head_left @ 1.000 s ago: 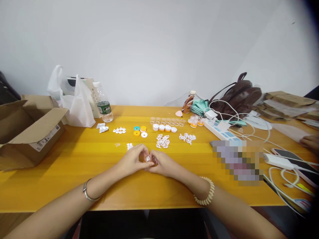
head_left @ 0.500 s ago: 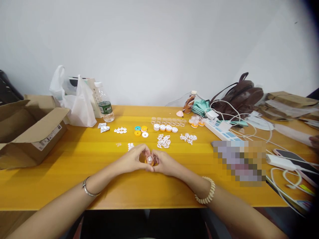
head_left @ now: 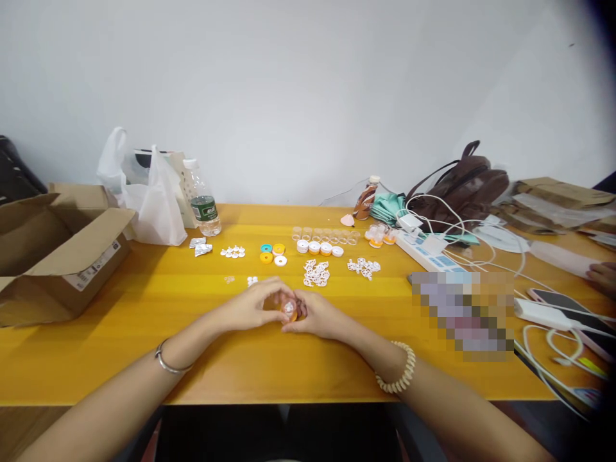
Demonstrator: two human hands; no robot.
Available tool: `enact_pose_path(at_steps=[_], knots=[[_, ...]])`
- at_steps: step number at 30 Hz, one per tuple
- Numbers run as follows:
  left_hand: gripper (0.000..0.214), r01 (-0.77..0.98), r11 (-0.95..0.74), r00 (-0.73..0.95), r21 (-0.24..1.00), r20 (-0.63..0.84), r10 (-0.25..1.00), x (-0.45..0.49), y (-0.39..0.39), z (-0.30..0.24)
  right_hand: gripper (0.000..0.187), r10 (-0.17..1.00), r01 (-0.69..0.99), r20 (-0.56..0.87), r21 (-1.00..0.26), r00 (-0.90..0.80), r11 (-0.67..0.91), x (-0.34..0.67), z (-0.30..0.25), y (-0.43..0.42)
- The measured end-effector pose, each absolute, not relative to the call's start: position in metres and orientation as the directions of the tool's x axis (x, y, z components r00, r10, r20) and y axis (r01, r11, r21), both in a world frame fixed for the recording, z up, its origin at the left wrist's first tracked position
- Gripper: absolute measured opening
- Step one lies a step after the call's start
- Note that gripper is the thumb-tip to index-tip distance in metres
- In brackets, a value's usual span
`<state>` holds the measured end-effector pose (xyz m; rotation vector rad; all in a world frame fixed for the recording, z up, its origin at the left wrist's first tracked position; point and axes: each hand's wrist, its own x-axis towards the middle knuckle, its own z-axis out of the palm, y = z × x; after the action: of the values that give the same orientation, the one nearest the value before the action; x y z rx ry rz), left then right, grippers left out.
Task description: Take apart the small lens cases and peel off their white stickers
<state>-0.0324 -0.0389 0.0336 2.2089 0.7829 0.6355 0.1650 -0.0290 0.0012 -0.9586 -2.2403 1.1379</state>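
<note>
Both hands meet around a small clear plastic container with an orange base, which has a white piece inside its clear top. My left hand curves around it from the left, thumb and fingers at its side. From the right, my right hand grips it, its fingers partly hidden behind. Just beyond my left fingers lie small white pieces and tiny clear rings. Farther back are white toothed parts, coloured round caps, white-topped caps and a row of clear cups.
To the left stand an open cardboard box, a plastic bag and a water bottle. At right are a power strip, tangled cables, a phone and a brown bag. Another person's hand shows at the right edge.
My left hand has shifted slightly left, its thumb drawing back along the container. My right hand stays nearly in place. The other person's hand at the right edge has come further into view.
</note>
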Motion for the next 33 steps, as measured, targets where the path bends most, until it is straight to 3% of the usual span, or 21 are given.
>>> enact_pose_path(at_steps=[3,7,12,18,24,33], knots=[[0.049,0.348,-0.592,0.684,0.727,0.235,0.690,-0.032,-0.039,0.035,0.033,0.758,0.394,0.072,-0.820,-0.648,0.415,0.165,0.002,-0.029],[0.025,0.264,-0.565,0.717,0.781,0.233,0.657,-0.029,-0.040,0.037,0.034,0.769,0.421,0.065,-0.806,-0.635,0.416,0.165,0.004,-0.029],[0.020,0.227,-0.464,0.425,0.856,0.342,0.838,-0.031,-0.036,0.042,0.035,0.803,0.467,0.020,-0.804,-0.596,0.367,0.165,0.005,-0.031],[0.031,0.157,-0.385,0.234,0.909,0.345,0.909,-0.040,0.004,0.037,0.035,0.821,0.506,0.017,-0.781,-0.570,0.367,0.164,0.008,-0.034],[0.036,0.487,-0.351,0.061,0.799,0.370,0.927,-0.024,0.091,0.055,0.032,0.808,0.496,0.045,-0.769,-0.587,0.403,0.164,0.004,-0.034],[0.029,0.640,-0.221,0.053,0.735,0.245,0.968,0.001,0.162,0.027,0.029,0.795,0.492,0.068,-0.752,-0.603,0.438,0.165,0.007,-0.037]])
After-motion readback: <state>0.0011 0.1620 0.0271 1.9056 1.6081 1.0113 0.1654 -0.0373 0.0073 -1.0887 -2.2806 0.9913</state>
